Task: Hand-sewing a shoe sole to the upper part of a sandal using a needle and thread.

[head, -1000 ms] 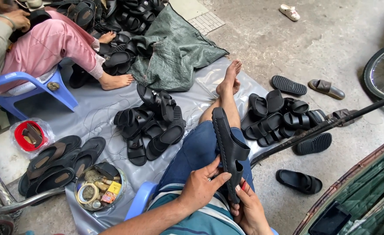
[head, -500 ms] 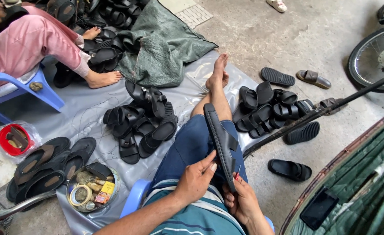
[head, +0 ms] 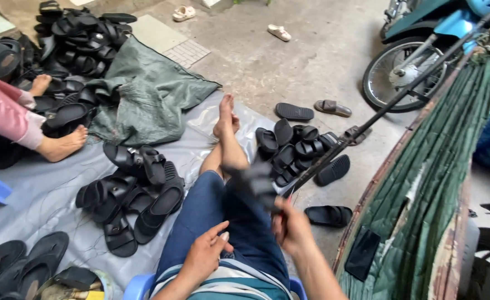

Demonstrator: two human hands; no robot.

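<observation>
Your right hand (head: pixel 292 228) grips the black sandal (head: pixel 254 180), held up over your knee, motion-blurred. Left hand (head: pixel 205 256) rests loose and empty on your thigh. Slow the swing, steady the sole with your left, and drop it onto the sandal pile (head: pixel 292 147) beside your shin.

left hand (head: pixel 203 256) now off sandal (head: pixel 253 180) (blurred)

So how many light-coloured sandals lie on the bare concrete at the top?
2: one light sandal near the top centre, another light sandal to its right. More may lie outside the view.
</observation>
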